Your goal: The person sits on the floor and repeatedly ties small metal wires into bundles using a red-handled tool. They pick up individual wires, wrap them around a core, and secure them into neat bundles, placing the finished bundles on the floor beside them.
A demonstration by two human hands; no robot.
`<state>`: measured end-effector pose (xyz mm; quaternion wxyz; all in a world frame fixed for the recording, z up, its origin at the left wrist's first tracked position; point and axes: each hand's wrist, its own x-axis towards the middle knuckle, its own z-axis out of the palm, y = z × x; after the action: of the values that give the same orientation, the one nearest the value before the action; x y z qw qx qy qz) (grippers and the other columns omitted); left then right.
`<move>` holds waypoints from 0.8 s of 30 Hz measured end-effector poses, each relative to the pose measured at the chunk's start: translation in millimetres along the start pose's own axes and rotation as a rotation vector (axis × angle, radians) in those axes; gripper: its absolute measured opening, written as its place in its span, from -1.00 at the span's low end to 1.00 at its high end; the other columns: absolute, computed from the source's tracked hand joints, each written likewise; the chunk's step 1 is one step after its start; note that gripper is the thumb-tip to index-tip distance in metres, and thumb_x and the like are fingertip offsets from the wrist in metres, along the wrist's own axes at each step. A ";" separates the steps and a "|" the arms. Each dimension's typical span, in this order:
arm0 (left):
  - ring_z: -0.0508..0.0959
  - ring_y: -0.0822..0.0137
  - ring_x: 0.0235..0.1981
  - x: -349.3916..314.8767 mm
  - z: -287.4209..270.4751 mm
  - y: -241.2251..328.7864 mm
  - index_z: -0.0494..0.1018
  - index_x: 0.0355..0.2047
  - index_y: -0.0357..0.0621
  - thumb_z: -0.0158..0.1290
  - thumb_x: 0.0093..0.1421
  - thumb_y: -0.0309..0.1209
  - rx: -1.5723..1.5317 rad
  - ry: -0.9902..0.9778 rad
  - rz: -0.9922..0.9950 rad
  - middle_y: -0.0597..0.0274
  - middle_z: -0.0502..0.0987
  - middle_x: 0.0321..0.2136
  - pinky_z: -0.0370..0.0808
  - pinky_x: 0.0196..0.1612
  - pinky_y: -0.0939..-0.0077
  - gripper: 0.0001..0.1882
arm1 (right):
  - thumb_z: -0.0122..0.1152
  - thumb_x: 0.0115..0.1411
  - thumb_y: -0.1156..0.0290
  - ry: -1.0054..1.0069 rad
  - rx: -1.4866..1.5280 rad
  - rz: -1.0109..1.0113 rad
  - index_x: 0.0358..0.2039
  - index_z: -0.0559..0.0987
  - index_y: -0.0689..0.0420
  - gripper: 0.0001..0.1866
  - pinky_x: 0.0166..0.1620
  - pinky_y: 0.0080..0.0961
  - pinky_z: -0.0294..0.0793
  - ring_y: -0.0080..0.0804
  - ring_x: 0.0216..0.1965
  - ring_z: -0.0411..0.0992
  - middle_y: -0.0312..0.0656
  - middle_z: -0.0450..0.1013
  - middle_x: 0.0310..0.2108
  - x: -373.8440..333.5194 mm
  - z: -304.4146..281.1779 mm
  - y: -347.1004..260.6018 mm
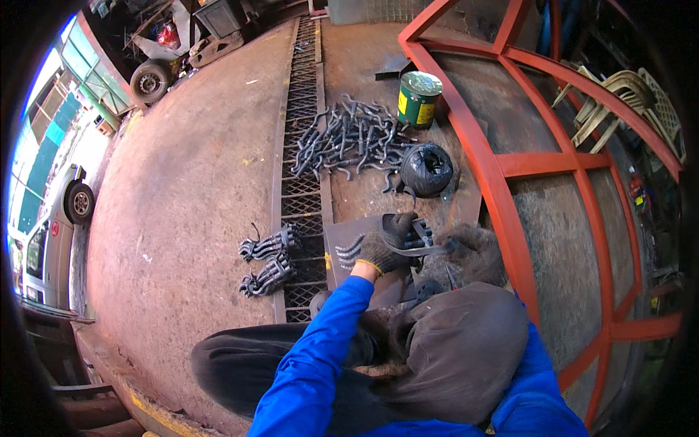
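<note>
My left hand (389,244), in a dark glove with a yellow cuff, is closed around a small bundle of bent metal rods (421,231). A dark flat strip (419,252) loops by the bundle and runs toward my right. There a blurred grey-brown shape, seemingly my gloved right hand (473,251), sits beyond my knee; its fingers cannot be made out. Under my left hand lies a flat metal plate (338,237) with several bent rods (351,251) on it. Two tied bundles of rods (269,244) rest on the floor to the left.
Ahead are a heap of loose bent rods (349,138), a black plastic-wrapped roll (427,170) and a green bucket (419,98). A red metal frame (502,171) stands close on the right. A metal grating (300,124) crosses the floor. Plastic chairs (626,98) stand far right.
</note>
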<state>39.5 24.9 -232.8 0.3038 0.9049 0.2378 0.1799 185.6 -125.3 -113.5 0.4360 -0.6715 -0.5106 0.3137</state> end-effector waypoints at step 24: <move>0.56 -0.06 -0.12 7.9 39.0 -3.1 0.33 0.03 -0.10 0.03 0.25 -0.14 -1.414 -0.088 -0.342 0.00 0.52 -0.15 0.55 -0.09 0.04 -0.57 | 0.11 0.32 0.35 0.093 0.502 0.100 -0.24 0.60 0.28 -0.77 -0.19 -0.46 0.60 -0.42 -0.34 0.56 -0.18 0.57 -0.34 114.7 18.9 -6.0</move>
<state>63.4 13.3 -262.6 0.8489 0.4488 0.1904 0.2041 199.0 -9.7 -113.3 0.5959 -0.5804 -0.3622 0.4205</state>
